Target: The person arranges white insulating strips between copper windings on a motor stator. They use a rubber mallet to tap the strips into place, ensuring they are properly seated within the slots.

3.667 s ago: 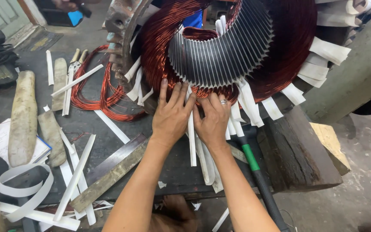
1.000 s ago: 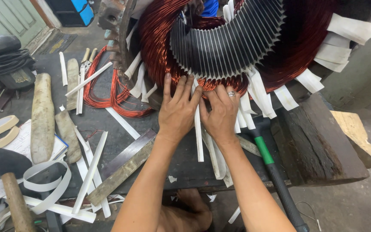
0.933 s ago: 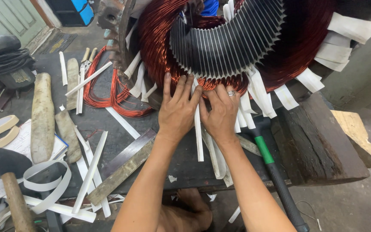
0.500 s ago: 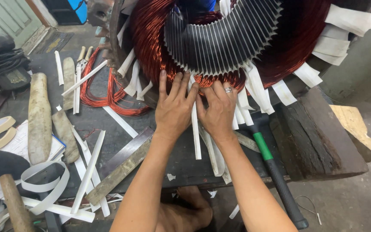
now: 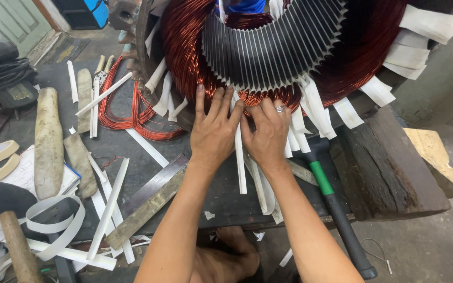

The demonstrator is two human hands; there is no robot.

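Both hands (image 5: 239, 136) press flat, fingers spread, on glossy copper windings (image 5: 184, 52) (white strips (image 5: 240, 162) protruding).

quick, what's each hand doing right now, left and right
Left hand: open, fingers flat against the copper windings.
Right hand: open, fingertips pressing the windings beside a white paper strip.

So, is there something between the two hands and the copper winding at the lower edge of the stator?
Nothing visible does. The left hand and the right hand already press on the copper winding below the stator core. A white paper strip hangs down between the two hands, not across them.
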